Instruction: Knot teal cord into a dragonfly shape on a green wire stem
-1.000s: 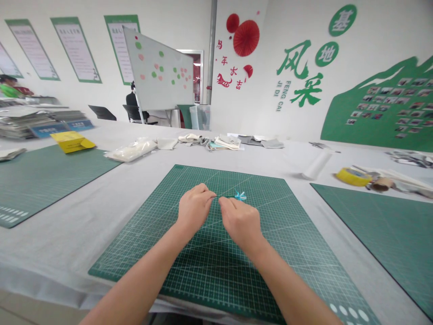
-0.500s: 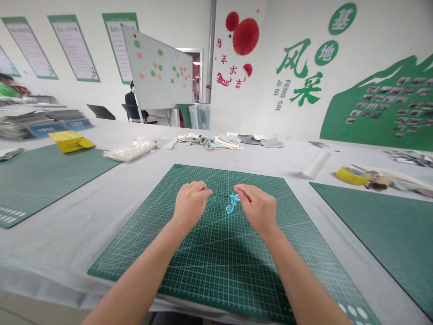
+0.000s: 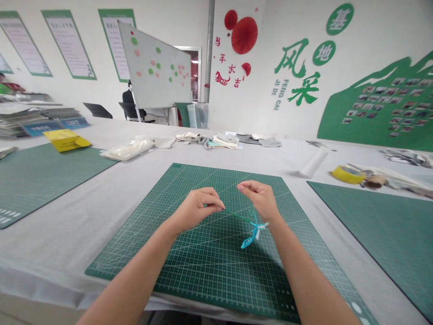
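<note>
My left hand (image 3: 201,208) pinches the end of a thin green stem (image 3: 238,216) between thumb and fingertips. At the stem's other end is a light-blue and white curled ornament (image 3: 252,235), like a flower or butterfly of twisted wire or cord; its exact kind I cannot tell. It hangs tilted in the air, close under my right wrist. My right hand (image 3: 259,197) is raised just above it, thumb and fingers pressed together in a pinch. What lies between those fingertips, if anything, is too small to make out. Below both hands lies a green gridded cutting mat (image 3: 203,262).
More cutting mats lie at the left (image 3: 57,176) and right (image 3: 379,230). A yellow folded card (image 3: 66,141), a plastic-wrapped pack (image 3: 128,148), fabric scraps (image 3: 225,141), a white roll (image 3: 314,163) and yellow tape (image 3: 348,174) lie around on the pale table cloth (image 3: 67,248).
The blue ornament has swung down and right, away from my right fingertips, and its stem now slopes. My left hand has moved right and slightly down; the right has risen slightly.
</note>
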`<act>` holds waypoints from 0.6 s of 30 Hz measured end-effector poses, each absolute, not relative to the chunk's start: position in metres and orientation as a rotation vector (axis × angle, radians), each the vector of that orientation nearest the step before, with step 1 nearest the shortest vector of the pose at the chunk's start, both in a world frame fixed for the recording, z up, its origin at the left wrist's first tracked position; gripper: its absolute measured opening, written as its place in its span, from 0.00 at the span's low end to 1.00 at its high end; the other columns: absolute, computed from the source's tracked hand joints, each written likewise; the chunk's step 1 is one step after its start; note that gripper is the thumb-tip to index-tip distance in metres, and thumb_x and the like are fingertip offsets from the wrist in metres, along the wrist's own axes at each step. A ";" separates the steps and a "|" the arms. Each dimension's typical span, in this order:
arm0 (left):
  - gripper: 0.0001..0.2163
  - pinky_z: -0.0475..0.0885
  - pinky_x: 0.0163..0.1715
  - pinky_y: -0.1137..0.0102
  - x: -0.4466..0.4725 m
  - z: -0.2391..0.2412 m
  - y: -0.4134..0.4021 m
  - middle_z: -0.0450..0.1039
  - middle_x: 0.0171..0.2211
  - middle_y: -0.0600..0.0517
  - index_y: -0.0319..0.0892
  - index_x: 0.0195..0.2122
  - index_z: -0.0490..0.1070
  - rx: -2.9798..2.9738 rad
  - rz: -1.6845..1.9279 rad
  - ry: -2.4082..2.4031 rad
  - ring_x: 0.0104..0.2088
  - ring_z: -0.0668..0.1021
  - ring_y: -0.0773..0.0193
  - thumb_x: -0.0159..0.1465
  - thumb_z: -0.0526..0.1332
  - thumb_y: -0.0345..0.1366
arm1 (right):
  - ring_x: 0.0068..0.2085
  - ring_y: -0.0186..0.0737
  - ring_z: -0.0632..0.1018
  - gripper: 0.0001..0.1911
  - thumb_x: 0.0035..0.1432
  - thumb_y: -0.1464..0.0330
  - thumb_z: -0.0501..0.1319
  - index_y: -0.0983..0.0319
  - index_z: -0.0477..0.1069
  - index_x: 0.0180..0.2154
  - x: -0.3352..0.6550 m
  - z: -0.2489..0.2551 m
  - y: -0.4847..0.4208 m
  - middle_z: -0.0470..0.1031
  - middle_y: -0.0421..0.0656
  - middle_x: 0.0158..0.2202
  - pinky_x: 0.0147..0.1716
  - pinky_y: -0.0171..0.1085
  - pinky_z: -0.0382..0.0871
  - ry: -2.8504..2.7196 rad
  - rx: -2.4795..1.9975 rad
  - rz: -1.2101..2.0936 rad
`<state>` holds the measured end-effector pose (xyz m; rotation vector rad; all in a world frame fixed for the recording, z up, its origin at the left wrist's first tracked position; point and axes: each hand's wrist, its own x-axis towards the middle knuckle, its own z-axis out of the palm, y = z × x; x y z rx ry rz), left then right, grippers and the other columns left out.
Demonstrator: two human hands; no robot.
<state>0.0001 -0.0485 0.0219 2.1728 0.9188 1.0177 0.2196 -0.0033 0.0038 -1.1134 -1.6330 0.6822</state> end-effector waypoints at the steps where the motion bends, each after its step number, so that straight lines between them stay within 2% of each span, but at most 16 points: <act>1: 0.06 0.69 0.35 0.70 0.000 0.022 -0.048 0.73 0.32 0.50 0.43 0.33 0.78 2.136 1.043 0.913 0.34 0.75 0.65 0.61 0.61 0.33 | 0.22 0.32 0.63 0.15 0.50 0.57 0.63 0.63 0.77 0.29 0.218 0.000 -0.001 0.66 0.37 0.18 0.23 0.34 0.56 -1.624 -1.111 0.719; 7: 0.05 0.65 0.30 0.72 -0.003 0.019 -0.041 0.71 0.30 0.51 0.42 0.31 0.77 2.003 1.266 1.067 0.30 0.72 0.67 0.59 0.62 0.33 | 0.24 0.34 0.68 0.12 0.49 0.60 0.63 0.62 0.76 0.28 0.206 -0.020 0.006 0.71 0.39 0.21 0.25 0.34 0.59 -1.752 -1.208 0.734; 10: 0.04 0.65 0.30 0.71 -0.005 0.015 -0.035 0.70 0.28 0.52 0.42 0.31 0.77 1.915 1.378 1.203 0.29 0.71 0.67 0.58 0.63 0.33 | 0.26 0.36 0.71 0.09 0.53 0.64 0.60 0.61 0.76 0.30 0.197 -0.022 -0.002 0.74 0.39 0.23 0.28 0.34 0.61 -1.911 -1.275 0.623; 14: 0.04 0.65 0.31 0.71 -0.008 0.008 -0.030 0.72 0.28 0.53 0.43 0.32 0.77 1.827 1.451 1.359 0.30 0.72 0.67 0.58 0.62 0.33 | 0.27 0.36 0.74 0.11 0.58 0.67 0.55 0.58 0.76 0.31 0.183 -0.018 -0.019 0.76 0.38 0.25 0.28 0.33 0.59 -2.167 -1.275 0.414; 18: 0.05 0.66 0.32 0.71 -0.011 0.005 -0.026 0.73 0.28 0.53 0.42 0.31 0.77 1.785 1.469 1.465 0.30 0.73 0.66 0.57 0.62 0.32 | 0.29 0.35 0.75 0.12 0.60 0.70 0.53 0.58 0.74 0.29 0.171 -0.013 -0.036 0.77 0.37 0.27 0.29 0.32 0.58 -2.346 -1.174 0.220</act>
